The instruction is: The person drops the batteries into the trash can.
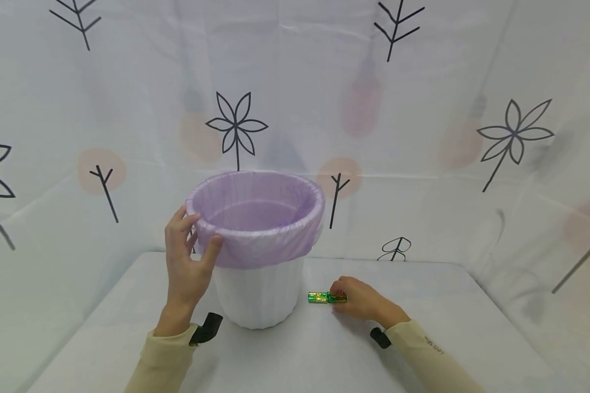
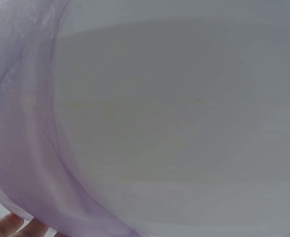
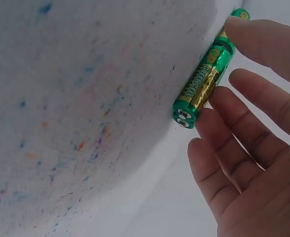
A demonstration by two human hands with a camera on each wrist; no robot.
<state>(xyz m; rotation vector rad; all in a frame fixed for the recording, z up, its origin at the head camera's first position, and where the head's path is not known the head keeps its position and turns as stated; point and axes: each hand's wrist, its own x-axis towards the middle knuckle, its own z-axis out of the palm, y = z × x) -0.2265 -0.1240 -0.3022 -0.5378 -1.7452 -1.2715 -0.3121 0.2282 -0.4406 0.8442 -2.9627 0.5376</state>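
A white trash bin [image 1: 258,297] stands on the table, lined with a purple bag [image 1: 260,251] folded over its rim. My left hand [image 1: 187,262] holds the bin's left side at the rim, thumb on the front of the bag. In the left wrist view, fingertips [image 2: 29,228] touch the bag's edge and the bin's white wall [image 2: 184,123] fills most of the picture. Right of the bin, my right hand [image 1: 361,298] pinches one end of green-and-gold batteries [image 3: 204,79] lying on the table. The batteries sit end to end in pairs, their wrapper shiny.
The white-covered table [image 1: 423,295] reaches back to a patterned cloth backdrop [image 1: 295,65] behind the bin. Colored specks [image 3: 81,144] mark a pale surface in the right wrist view.
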